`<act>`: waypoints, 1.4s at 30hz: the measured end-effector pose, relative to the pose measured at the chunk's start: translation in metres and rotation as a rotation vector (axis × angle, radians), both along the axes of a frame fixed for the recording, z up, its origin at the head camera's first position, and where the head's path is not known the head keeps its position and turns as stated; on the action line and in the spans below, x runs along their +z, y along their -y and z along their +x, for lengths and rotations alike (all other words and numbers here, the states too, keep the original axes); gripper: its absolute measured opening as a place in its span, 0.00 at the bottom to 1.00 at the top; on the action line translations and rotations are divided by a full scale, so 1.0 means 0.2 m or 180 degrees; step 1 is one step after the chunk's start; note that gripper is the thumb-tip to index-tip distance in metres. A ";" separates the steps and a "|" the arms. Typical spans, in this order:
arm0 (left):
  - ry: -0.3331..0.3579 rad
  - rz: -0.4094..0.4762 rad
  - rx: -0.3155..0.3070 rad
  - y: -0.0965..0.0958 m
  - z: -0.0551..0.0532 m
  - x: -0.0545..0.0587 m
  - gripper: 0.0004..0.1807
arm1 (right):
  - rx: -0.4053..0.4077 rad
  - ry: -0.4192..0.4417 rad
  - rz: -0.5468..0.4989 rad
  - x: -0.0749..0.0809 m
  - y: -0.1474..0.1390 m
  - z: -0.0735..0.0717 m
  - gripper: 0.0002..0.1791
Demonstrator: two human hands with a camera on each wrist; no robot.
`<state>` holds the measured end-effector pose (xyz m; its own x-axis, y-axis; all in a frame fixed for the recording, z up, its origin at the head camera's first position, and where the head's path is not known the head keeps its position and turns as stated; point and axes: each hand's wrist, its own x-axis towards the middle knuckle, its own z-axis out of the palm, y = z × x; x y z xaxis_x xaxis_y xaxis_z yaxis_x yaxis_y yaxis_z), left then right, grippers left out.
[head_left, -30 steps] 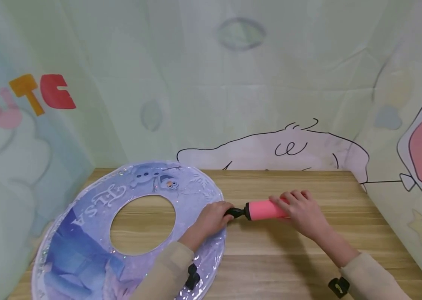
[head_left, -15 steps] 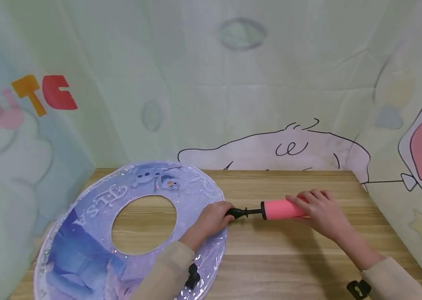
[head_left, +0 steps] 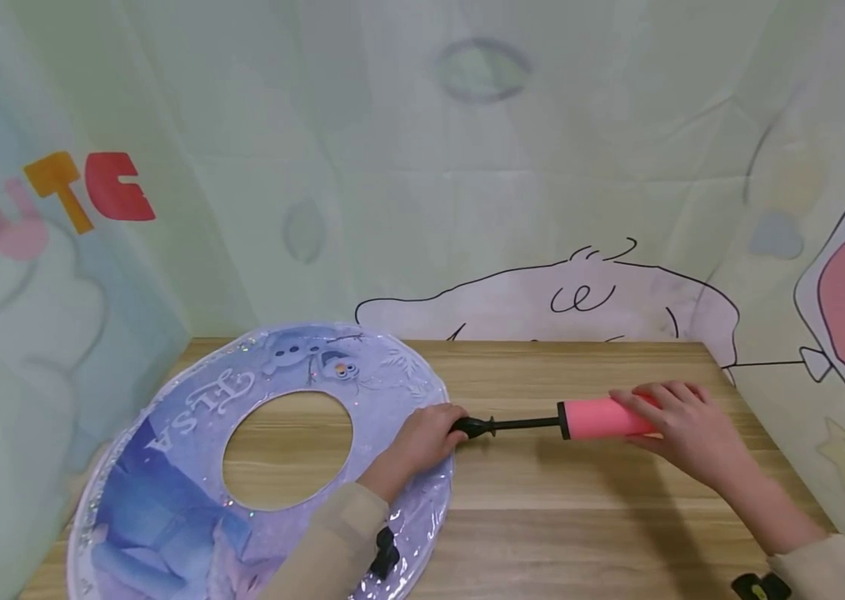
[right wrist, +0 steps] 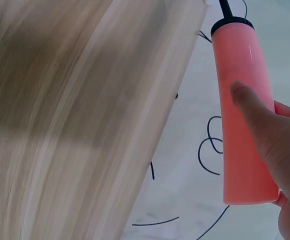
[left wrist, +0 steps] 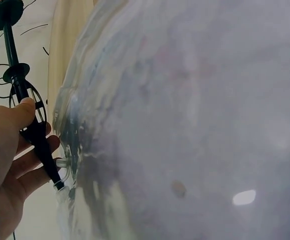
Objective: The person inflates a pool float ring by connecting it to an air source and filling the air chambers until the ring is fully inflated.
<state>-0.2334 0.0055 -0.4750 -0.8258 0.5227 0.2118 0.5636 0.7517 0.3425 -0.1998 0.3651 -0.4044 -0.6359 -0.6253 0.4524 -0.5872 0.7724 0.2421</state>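
A pink hand pump (head_left: pixel 602 417) is held level above the table, its thin black rod (head_left: pixel 527 423) drawn well out of the barrel. My right hand (head_left: pixel 688 429) grips the pink barrel near its far end. The black handle and nozzle (left wrist: pixel 35 132) are pinched between the thumb and fingers of my left hand (head_left: pixel 422 437), which lies over the right edge of a purple-blue inflatable swim ring (head_left: pixel 385 358). In the left wrist view the nozzle's tip sits in the ring's clear valve (left wrist: pixel 61 186). The ring looks puffed up and shiny.
The wooden table (head_left: pixel 542 533) extends under the pump and ring. Fabric walls (head_left: pixel 422 183) with printed drawings stand close behind and on both sides. The table's back edge runs just beyond the pump.
My right hand has moved steadily right with the pink barrel, so the black rod shows longer. The left hand, pump handle and ring have stayed in place.
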 end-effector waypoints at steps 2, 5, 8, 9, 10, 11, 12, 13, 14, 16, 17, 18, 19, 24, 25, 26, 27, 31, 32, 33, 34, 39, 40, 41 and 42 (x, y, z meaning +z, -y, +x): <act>0.0024 0.0018 0.0007 0.00 0.00 0.00 0.12 | -0.0020 0.0000 0.0009 0.01 -0.02 0.01 0.33; 0.0053 0.0047 0.0016 0.01 0.00 0.00 0.12 | -0.0064 -0.0025 -0.0017 0.03 -0.06 0.01 0.33; 0.0072 0.0055 0.0023 0.01 -0.01 -0.01 0.11 | -0.0125 -0.0052 -0.0075 0.05 -0.10 0.02 0.41; 0.0073 0.0050 0.0025 0.01 -0.01 -0.01 0.11 | -0.0147 -0.0048 -0.0091 0.05 -0.11 0.02 0.42; 0.0080 0.0051 0.0030 0.01 -0.01 -0.01 0.11 | -0.0169 -0.0039 -0.0099 0.06 -0.11 0.02 0.42; 0.0082 0.0048 0.0032 0.00 -0.01 -0.01 0.11 | -0.0194 -0.0031 -0.0098 0.06 -0.12 0.03 0.42; 0.0090 0.0043 0.0040 0.00 -0.01 0.00 0.11 | -0.0214 -0.0023 -0.0091 0.07 -0.12 0.03 0.42; 0.0088 0.0042 0.0044 0.00 0.00 0.00 0.12 | -0.0226 -0.0017 -0.0079 0.07 -0.12 0.03 0.42; 0.0082 0.0038 0.0048 0.00 0.00 0.00 0.12 | -0.0231 -0.0007 -0.0065 0.07 -0.11 0.02 0.41; 0.0058 0.0037 0.0053 0.00 0.00 0.00 0.12 | -0.0200 0.0003 -0.0032 0.06 -0.08 0.01 0.36; 0.0044 0.0031 0.0054 0.00 0.00 0.00 0.12 | -0.0175 0.0003 -0.0015 0.05 -0.06 0.01 0.33; 0.0025 0.0035 0.0050 0.00 0.00 0.00 0.12 | -0.0136 -0.0008 0.0009 0.05 -0.04 0.00 0.32; 0.0008 0.0039 0.0047 0.00 0.00 0.00 0.12 | -0.0110 -0.0026 0.0041 0.04 -0.02 -0.01 0.32; 0.0016 0.0058 0.0087 -0.01 0.00 -0.01 0.12 | -0.0052 -0.0122 0.0090 -0.01 0.11 -0.04 0.39; 0.0021 0.0052 0.0102 -0.01 0.00 -0.01 0.12 | -0.0061 -0.0135 0.0083 -0.02 0.13 -0.04 0.39; 0.0020 0.0053 0.0110 -0.01 0.00 -0.01 0.12 | -0.0058 -0.0139 0.0066 -0.03 0.15 -0.05 0.39; -0.0004 0.0044 0.0101 -0.01 0.00 -0.01 0.12 | -0.0058 -0.0149 0.0058 -0.04 0.16 -0.05 0.39; -0.0088 0.0055 0.0073 -0.01 0.01 -0.01 0.12 | -0.0057 -0.0163 0.0059 -0.07 0.22 -0.05 0.37; -0.0110 0.0057 0.0063 -0.01 0.01 -0.01 0.12 | -0.0058 -0.0167 0.0060 -0.07 0.23 -0.05 0.37; -0.0135 0.0053 0.0051 -0.01 0.01 -0.01 0.12 | -0.0061 -0.0170 0.0060 -0.08 0.25 -0.05 0.36; -0.0131 0.0052 0.0052 -0.02 0.01 0.00 0.12 | -0.0059 -0.0171 0.0057 -0.09 0.26 -0.06 0.36; -0.0098 0.0028 0.0081 -0.02 0.01 -0.01 0.12 | -0.0078 -0.0168 0.0100 -0.11 0.33 -0.07 0.34; -0.0087 0.0026 0.0093 -0.02 0.00 -0.01 0.13 | -0.0090 -0.0157 0.0118 -0.11 0.35 -0.07 0.34; -0.0094 0.0031 0.0095 -0.03 0.00 -0.01 0.12 | -0.0106 -0.0142 0.0137 -0.11 0.37 -0.07 0.34; -0.0110 0.0041 0.0092 -0.03 0.00 -0.01 0.12 | -0.0123 -0.0127 0.0162 -0.11 0.38 -0.07 0.34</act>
<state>-0.2327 0.0107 -0.4770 -0.8327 0.4956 0.2470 0.5533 0.7635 0.3331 -0.2144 0.2890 -0.4264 -0.6423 -0.6234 0.4459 -0.5462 0.7804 0.3043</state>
